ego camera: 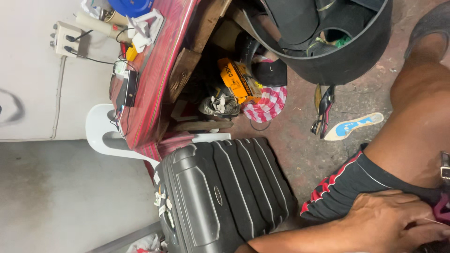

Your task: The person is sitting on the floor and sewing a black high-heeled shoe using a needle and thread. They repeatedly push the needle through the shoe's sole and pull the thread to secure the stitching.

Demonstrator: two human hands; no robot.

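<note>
We saw one hand pressed against dark shorts, pinching a thin thread; which hand, unclear. Black suitcase stood beside on floor.

A black suitcase lies near a black tub.

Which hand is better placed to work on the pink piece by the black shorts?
Probably the left hand: the only one in view, it lies on the black shorts with fingers at the pink piece. The other hand is out of frame. The sideways view leaves its side uncertain.
</note>
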